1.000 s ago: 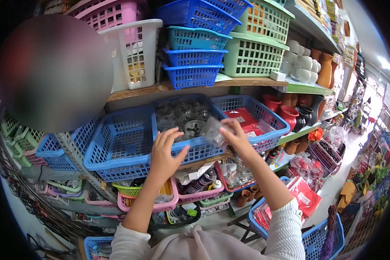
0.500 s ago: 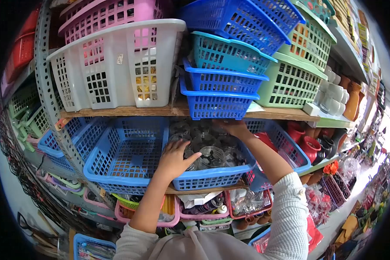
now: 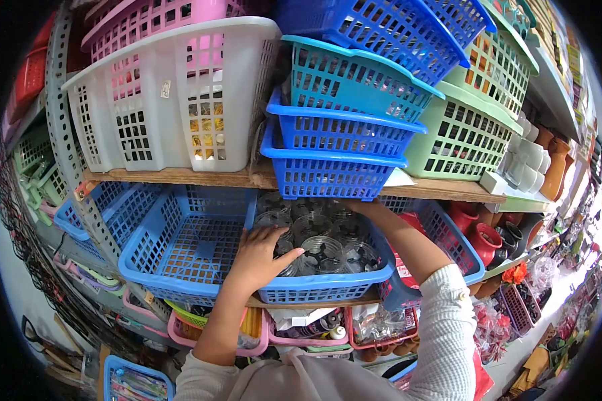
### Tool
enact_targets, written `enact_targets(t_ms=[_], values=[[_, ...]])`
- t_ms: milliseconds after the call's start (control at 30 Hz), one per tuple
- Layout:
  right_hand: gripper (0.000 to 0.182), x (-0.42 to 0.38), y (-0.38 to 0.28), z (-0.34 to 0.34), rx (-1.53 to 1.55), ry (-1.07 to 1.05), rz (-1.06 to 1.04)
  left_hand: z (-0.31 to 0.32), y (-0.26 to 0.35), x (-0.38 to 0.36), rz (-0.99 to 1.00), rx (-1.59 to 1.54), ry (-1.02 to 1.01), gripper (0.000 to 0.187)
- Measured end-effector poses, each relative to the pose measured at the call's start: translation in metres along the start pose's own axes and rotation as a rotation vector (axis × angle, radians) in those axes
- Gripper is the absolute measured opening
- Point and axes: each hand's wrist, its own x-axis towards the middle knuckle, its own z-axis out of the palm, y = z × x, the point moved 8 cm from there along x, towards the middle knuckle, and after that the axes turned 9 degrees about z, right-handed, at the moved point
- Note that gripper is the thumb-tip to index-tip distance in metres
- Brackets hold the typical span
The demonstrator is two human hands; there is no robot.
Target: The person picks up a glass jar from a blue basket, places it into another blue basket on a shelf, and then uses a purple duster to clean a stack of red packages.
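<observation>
moved since a second ago: the right hand [image 3: 360,206], which then held a small clear box above the basket's near rim, is now at the far side, beneath the overhanging stack of blue baskets [image 3: 344,127]. nearest is the left hand [image 3: 258,260], at the left wall of the blue basket [image 3: 328,282], thumb spread wide, fingers close together over the leftmost tubs; whether they touch any, i cannot tell. clear plastic tubs [image 3: 321,254] crowd that basket, dark shapes showing through the near ones. farther back, the right hand's fingers are hidden, so i cannot tell whether they pinch anything. as i judge it, feeling about unseen back there could tip or crack a tub, and a raised wrist could knock the stack, since its lowest basket juts past the edge of the wooden shelf [image 3: 174,176]. different too: the small clear box is out of sight, and the stack fills more of the view.
</observation>
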Motion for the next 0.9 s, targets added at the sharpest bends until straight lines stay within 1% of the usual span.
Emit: enact_targets(t_ms=[200, 267, 333, 367, 400, 433, 467, 500, 533, 600, 667, 733, 767, 800, 833, 900], values=[[0.073, -0.008, -0.002, -0.008, 0.079, -0.053, 0.001, -0.004, 0.004, 0.0, 0.006, -0.048, 0.019, 0.06], [0.069, -0.028, -0.012, -0.015, 0.073, -0.137, 0.085, -0.006, 0.006, -0.001, 0.027, -0.055, 0.018, 0.059], [0.07, -0.055, -0.027, -0.024, 0.127, -0.126, 0.116, -0.008, 0.006, -0.001, 0.032, -0.068, 0.039, 0.056], [0.07, -0.074, -0.031, -0.041, -0.008, 0.148, 0.134, -0.01, 0.009, -0.001, 0.026, -0.086, 0.043, 0.052], [0.07, -0.095, -0.036, -0.057, -0.149, 0.419, 0.155, -0.011, 0.013, -0.002, 0.049, -0.1, 0.028, 0.052], [0.065, -0.11, -0.043, -0.062, -0.158, 0.481, 0.15, -0.015, 0.016, -0.003, 0.062, -0.09, 0.045, 0.05], [0.065, -0.127, -0.044, -0.066, -0.168, 0.489, 0.184, -0.018, 0.019, -0.003, 0.077, -0.083, 0.061, 0.048], [0.061, -0.148, -0.06, -0.071, -0.104, 0.426, 0.171, -0.02, 0.023, -0.003, 0.102, -0.089, 0.077, 0.045], [0.057, -0.169, -0.075, -0.075, -0.039, 0.364, 0.158, -0.023, 0.028, -0.004, 0.143, -0.094, 0.118, 0.04], [0.035, -0.215, -0.112, -0.085, 0.019, 0.366, 0.098, -0.03, 0.039, -0.008, 0.271, -0.044, 0.207, 0.035], [0.029, -0.256, -0.129, -0.083, 0.059, 0.401, 0.108, -0.037, 0.054, -0.017, 0.36, -0.022, 0.297, 0.025], [0.023, -0.298, -0.142, -0.08, 0.157, 0.358, 0.196, -0.041, 0.078, -0.033, 0.457, -0.101, 0.37, 0.017], [0.023, -0.319, -0.149, -0.078, 0.134, 0.4, 0.113, -0.038, 0.091, -0.042, 0.503, -0.167, 0.382, 0.015], [0.022, -0.342, -0.15, -0.073, 0.165, 0.393, 0.198, -0.032, 0.106, -0.051, 0.547, -0.237, 0.391, 0.014], [0.022, -0.363, -0.151, -0.07, 0.2, 0.401, 0.239, -0.023, 0.121, -0.06, 0.604, -0.297, 0.389, 0.014], [0.022, -0.407, -0.155, -0.064, 0.238, 0.442, 0.315, 0.001, 0.154, -0.076, 0.676, -0.445, 0.291, 0.013]])
